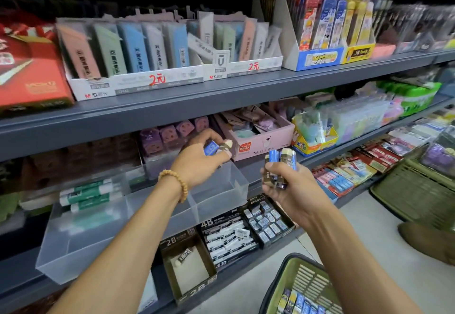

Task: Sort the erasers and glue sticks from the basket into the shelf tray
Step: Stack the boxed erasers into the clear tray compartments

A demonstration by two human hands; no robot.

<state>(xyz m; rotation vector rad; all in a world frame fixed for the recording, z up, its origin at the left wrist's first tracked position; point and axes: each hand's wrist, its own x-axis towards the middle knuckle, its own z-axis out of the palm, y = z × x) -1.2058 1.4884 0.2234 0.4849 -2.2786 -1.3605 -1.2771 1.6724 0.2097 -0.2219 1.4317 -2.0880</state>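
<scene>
My left hand (200, 158) pinches two erasers (218, 146) above the tray (219, 190); my right hand (283, 180) grips a bunch (282, 163). Light, firm blocks, best pinched by their sleeves.

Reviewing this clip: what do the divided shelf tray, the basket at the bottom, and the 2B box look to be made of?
Shelf tray: looks like frosted translucent plastic, since the glue sticks show hazily through its walls. Basket: apparently molded olive-green plastic, matte, with regular slotted walls. 2B box: probably printed cardboard, dark outside and plain pale inside, with thin folded walls.
</scene>
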